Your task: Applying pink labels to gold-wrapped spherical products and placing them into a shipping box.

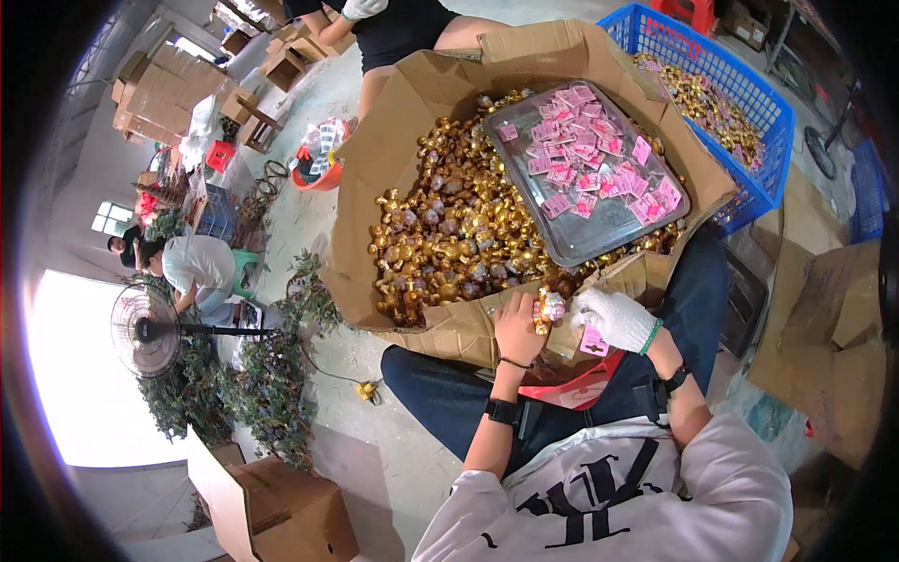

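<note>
Just over the near edge of a big cardboard box point(375, 272), my bare left hand point(520, 330) is closed around a small shiny gold figurine point(546, 314) with a pale pinkish front. Close on its right is my right hand point(613, 320), in a white knitted glove with a green cuff, its fingers curled. A pink card tag point(593, 341) hangs just below the gloved fingers, apparently pinched by them. Many similar gold figurines point(449, 234) fill the box. On top of them lies a grey metal tray point(568, 245) with many pink card tags point(585, 140).
A blue plastic basket point(782, 140) of gold pieces stands at the far right. Another person point(393, 37) sits beyond the box. An orange-red bucket point(323, 176), a standing fan point(147, 330) and leafy artificial branches point(272, 393) are on the left. Open cartons point(290, 515) lie around.
</note>
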A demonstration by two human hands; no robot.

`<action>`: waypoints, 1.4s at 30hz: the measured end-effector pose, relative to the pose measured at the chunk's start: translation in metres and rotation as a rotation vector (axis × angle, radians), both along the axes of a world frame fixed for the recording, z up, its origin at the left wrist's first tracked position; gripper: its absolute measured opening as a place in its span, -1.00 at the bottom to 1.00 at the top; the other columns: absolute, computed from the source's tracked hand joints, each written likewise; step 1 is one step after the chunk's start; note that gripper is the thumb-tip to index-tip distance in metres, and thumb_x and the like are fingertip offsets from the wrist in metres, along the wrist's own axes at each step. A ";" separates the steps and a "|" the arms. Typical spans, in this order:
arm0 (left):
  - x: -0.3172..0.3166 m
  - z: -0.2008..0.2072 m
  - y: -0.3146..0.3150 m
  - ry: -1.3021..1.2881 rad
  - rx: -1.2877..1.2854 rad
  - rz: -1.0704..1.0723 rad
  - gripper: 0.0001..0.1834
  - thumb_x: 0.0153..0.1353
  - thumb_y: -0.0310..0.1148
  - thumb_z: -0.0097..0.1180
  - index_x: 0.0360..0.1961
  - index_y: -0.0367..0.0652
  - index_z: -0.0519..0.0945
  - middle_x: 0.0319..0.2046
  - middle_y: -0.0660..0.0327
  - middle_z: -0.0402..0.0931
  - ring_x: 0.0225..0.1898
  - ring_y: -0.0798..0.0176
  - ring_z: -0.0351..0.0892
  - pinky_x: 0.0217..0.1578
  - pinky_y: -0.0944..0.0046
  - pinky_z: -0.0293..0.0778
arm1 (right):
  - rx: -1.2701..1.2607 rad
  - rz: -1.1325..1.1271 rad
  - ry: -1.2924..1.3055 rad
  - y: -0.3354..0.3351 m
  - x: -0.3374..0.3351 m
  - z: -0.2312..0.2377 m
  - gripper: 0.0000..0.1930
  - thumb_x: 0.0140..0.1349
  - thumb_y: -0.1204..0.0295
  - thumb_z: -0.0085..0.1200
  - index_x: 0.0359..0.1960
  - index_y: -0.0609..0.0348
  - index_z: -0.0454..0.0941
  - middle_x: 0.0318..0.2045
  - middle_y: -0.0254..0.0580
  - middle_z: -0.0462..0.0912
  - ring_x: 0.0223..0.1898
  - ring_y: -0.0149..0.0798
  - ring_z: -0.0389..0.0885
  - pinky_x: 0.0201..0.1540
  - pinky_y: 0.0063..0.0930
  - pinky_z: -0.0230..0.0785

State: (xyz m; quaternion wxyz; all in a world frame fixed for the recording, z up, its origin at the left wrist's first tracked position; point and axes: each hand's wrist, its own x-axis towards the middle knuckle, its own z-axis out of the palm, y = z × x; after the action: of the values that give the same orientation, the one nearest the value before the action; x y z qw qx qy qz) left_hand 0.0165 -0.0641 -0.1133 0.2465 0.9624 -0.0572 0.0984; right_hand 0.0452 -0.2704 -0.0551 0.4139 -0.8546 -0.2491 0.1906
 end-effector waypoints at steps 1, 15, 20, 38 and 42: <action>0.000 0.000 0.000 -0.003 0.000 -0.011 -0.63 -0.11 -0.19 0.24 -0.28 -0.08 0.45 -0.34 0.17 0.43 -0.23 0.02 0.47 -0.22 0.06 0.29 | -0.001 -0.011 0.003 -0.002 -0.001 -0.008 -0.71 0.21 0.21 -0.04 -0.17 0.13 0.42 -0.34 0.03 0.60 -0.27 0.13 0.57 -0.25 -0.05 0.39; 0.000 0.004 -0.003 -0.010 -0.020 0.006 -0.73 -0.04 -0.26 0.16 -0.30 -0.08 0.47 -0.36 0.18 0.44 -0.23 0.05 0.47 -0.22 0.07 0.28 | 0.200 -0.213 -0.338 0.013 -0.006 -0.038 -0.66 0.22 0.54 -0.18 0.04 0.14 0.41 -0.11 0.00 0.56 -0.18 0.00 0.58 -0.13 -0.24 0.43; -0.002 0.000 0.001 0.001 -0.020 0.014 -0.67 -0.08 -0.26 0.19 -0.25 -0.07 0.46 -0.35 0.19 0.43 -0.23 0.04 0.46 -0.22 0.07 0.28 | 0.237 -0.183 -0.133 0.009 -0.004 -0.031 -0.67 0.23 0.54 -0.18 0.04 0.12 0.42 -0.11 -0.02 0.57 -0.16 -0.02 0.58 -0.12 -0.25 0.44; -0.001 0.031 0.010 0.062 -0.092 -0.287 -0.31 -0.15 0.18 0.24 -0.12 -0.12 0.48 -0.28 0.18 0.44 -0.18 0.04 0.46 -0.18 0.06 0.22 | 0.303 -0.258 -0.191 0.008 -0.004 -0.027 -0.83 0.23 0.48 -0.06 -0.17 0.14 0.51 -0.27 -0.07 0.64 -0.27 0.03 0.61 -0.24 -0.22 0.47; -0.003 0.028 0.011 0.086 -0.073 -0.291 -0.34 -0.08 0.19 0.19 -0.12 -0.13 0.49 -0.27 0.17 0.45 -0.19 0.04 0.47 -0.18 0.07 0.21 | 0.180 -0.225 -0.202 0.005 -0.005 -0.020 -0.85 0.22 0.41 -0.03 -0.24 0.16 0.53 -0.36 -0.02 0.62 -0.33 0.08 0.58 -0.30 -0.15 0.43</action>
State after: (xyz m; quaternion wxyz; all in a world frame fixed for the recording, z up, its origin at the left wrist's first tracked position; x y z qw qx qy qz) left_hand 0.0139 -0.0531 -0.0851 0.2952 0.9377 -0.1817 0.0221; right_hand 0.0398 -0.2658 -0.0752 0.4805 -0.8513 -0.2083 0.0333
